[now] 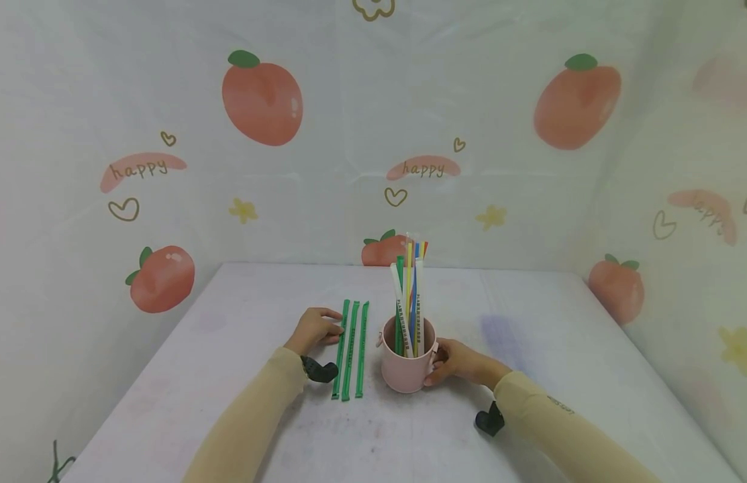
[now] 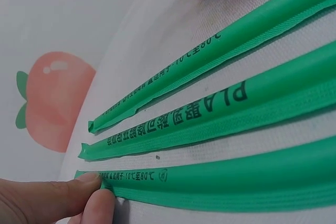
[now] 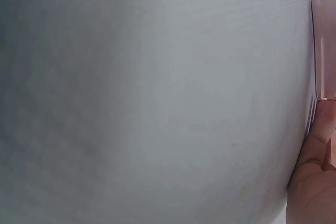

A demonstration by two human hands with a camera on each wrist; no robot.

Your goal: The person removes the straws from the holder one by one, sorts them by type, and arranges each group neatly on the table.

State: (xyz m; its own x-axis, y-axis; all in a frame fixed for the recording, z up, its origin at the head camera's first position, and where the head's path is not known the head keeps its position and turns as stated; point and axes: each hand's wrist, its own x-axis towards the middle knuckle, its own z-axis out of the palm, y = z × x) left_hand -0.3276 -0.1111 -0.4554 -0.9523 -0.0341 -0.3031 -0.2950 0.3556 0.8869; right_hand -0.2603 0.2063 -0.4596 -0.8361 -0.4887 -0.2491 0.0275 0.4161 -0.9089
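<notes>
The left hand [image 1: 315, 330] pinches the leftmost green straw [image 2: 226, 182] near its twelve-o'clock end; two more green straws [image 1: 351, 349] lie at three o'clock, then the pink cup [image 1: 403, 374], right hand [image 1: 466, 362] gripping its four-o'clock side. Probably a pick-up; lifting wants a firm pinch.

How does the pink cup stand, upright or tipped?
Upright: in the head view, the pink cup stands rim up, with straws rising from its opening.

A plain, pale beige left sleeve [image 1: 246, 416] is covering one arm, while a right sleeve [image 1: 572, 436] of the same colour is bearing small dark lettering [image 1: 560, 404], too tiny to read. A compact black left wrist camera [image 1: 320, 369] and a similar black right wrist camera [image 1: 490, 419] are jutting out near the sleeve ends.
</notes>
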